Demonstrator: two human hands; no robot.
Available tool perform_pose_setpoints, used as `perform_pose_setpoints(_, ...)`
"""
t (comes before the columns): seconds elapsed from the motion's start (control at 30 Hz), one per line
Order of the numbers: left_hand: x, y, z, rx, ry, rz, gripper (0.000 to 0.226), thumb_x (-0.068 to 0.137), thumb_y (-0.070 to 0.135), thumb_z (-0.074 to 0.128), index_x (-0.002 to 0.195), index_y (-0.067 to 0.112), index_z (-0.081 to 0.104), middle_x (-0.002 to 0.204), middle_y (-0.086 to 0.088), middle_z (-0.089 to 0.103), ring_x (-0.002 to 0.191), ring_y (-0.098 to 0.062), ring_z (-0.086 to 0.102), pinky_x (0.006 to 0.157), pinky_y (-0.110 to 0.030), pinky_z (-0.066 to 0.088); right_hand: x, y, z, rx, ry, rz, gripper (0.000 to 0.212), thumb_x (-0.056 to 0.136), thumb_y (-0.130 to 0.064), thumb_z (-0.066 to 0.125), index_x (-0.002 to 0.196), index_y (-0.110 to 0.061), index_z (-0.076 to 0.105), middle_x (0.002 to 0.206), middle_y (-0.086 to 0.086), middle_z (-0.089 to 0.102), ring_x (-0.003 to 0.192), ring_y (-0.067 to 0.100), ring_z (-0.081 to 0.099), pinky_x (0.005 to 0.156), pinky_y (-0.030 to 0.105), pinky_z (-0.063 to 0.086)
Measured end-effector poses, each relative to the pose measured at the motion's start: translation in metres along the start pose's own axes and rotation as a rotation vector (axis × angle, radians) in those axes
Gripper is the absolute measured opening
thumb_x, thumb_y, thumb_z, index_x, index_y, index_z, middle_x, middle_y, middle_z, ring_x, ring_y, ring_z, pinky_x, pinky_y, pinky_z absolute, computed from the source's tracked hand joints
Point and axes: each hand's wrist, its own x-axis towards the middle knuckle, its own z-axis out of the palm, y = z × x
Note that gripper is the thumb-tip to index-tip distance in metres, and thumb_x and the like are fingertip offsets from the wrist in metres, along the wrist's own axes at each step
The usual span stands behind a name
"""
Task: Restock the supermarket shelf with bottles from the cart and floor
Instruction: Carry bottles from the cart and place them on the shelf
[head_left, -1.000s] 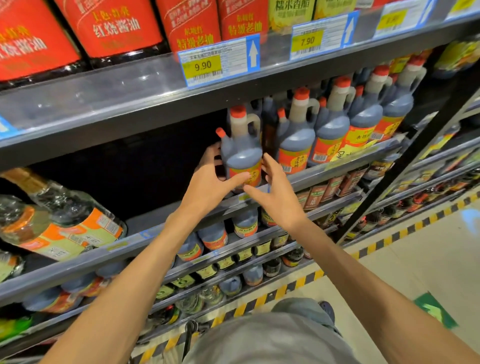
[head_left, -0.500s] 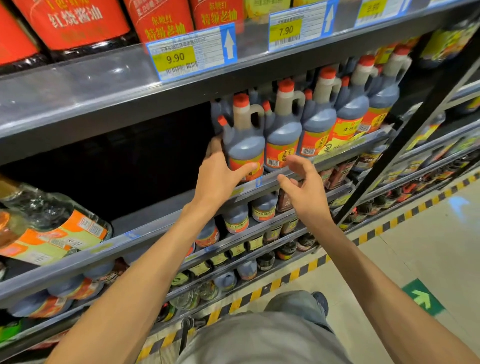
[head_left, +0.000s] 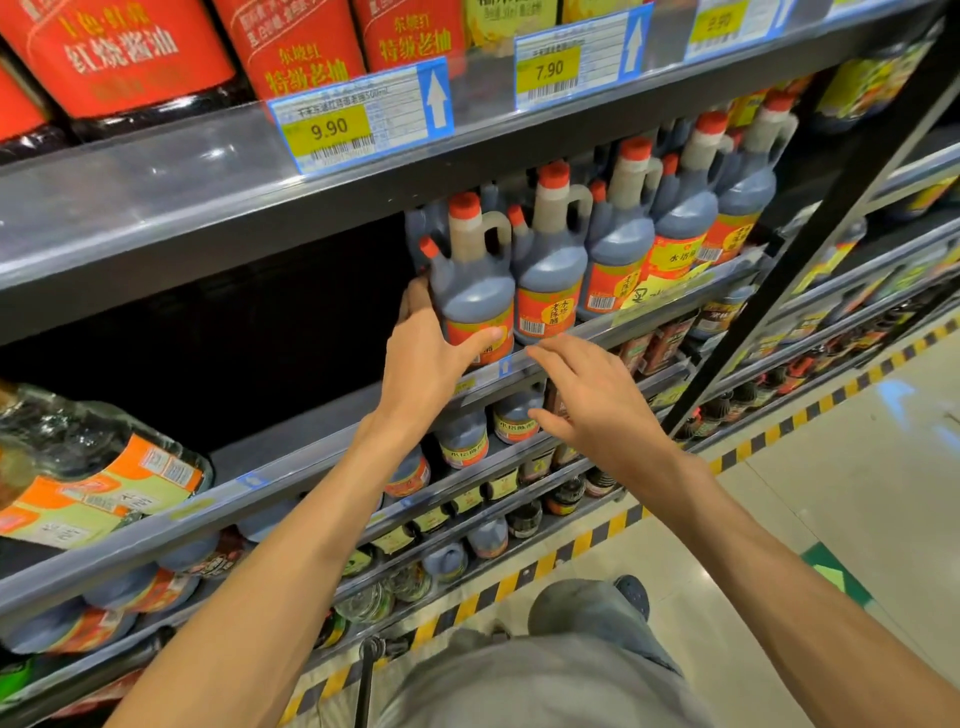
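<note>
Bottle, dark, red-capped, orange-labelled

The left hand covers the lower left side of the end bottle, and its thumb lies across the label, so the print there can't be read. Its fingertips are lost behind that bottle. Left of this hand the shelf runs back into darkness; its depth is unseen. Behind the front row, further bottles show only caps and shoulders. Below the right hand, the jars on the lower shelves are too small to read. Above both hands, the red pouches are cut by the top edge. The price tag has fine print that blurs out.
</note>
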Motion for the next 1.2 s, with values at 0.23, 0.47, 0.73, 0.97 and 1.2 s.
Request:
perform_pose_setpoints(0.23, -0.001, 0.001, -0.001, -0.007, -0.041, 0.003, 0.088, 0.079, 0.061, 0.078, 0.142, 0.015, 0.038, 0.115, -0.009, 0.069, 0.099, -0.024, 0.069, 0.067, -0.015, 0.048, -0.015, 0.003, -0.005, -0.067, -0.032, -0.017, 0.075, 0.086, -0.046, 0.074, 0.147, -0.01, 0.05, 0.142, 0.009, 0.055, 0.135, 0.027, 0.049, 0.111, 0.044, 0.041)
perform_pose_setpoints(0.47, -0.036, 0.009, -0.017, 0.15, 0.013, -0.003, 0.087, 0.087, 0.047, 0.078, 0.152, 0.011, 0.033, 0.143, -0.006, 0.051, 0.127, -0.019, 0.051, 0.101, -0.033, 0.047, -0.011, 0.009, -0.015, -0.04, -0.131, -0.168, 0.074, 0.088, -0.046, 0.072, 0.148, -0.009, 0.049, 0.142, 0.01, 0.056, 0.134, 0.031, 0.051, 0.11, 0.051, 0.042)
perform_pose_setpoints(0.73, -0.202, -0.032, -0.073, 0.514, 0.257, -0.277, 0.07, 0.098, 0.051, 0.061, 0.155, 0.017, 0.037, 0.159, -0.003, 0.039, 0.154, -0.022, 0.024, 0.123, -0.044, 0.03, 0.008, -0.05, 0.013, 0.008, -0.311, -0.567, 0.08, 0.091, -0.051, 0.068, 0.157, -0.021, 0.035, 0.155, 0.003, 0.045, 0.146, 0.028, 0.039, 0.12, 0.05, 0.028)
perform_pose_setpoints(0.97, -0.403, -0.046, -0.106, 0.658, 0.435, -0.75, 0.073, 0.093, 0.05, 0.067, 0.148, 0.007, 0.047, 0.148, -0.015, 0.05, 0.137, -0.034, 0.045, 0.113, -0.046, 0.04, -0.022, -0.183, 0.037, -0.019, -0.451, -1.022, 0.08, 0.098, -0.058, 0.054, 0.161, -0.023, 0.021, 0.163, 0.001, 0.029, 0.152, 0.025, 0.027, 0.123, 0.044, 0.021)
perform_pose_setpoints(1.2, -0.601, -0.069, -0.123, 0.618, 0.625, -1.172, 0.069, 0.095, 0.058, 0.058, 0.149, 0.017, 0.044, 0.142, -0.01, 0.052, 0.125, -0.032, 0.053, 0.1, -0.046, 0.047, -0.097, -0.348, 0.074, -0.007, -0.539, -1.369, 0.081, 0.094, -0.057, 0.06, 0.16, -0.021, 0.03, 0.16, 0.007, 0.039, 0.149, 0.03, 0.035, 0.119, 0.049, 0.032)
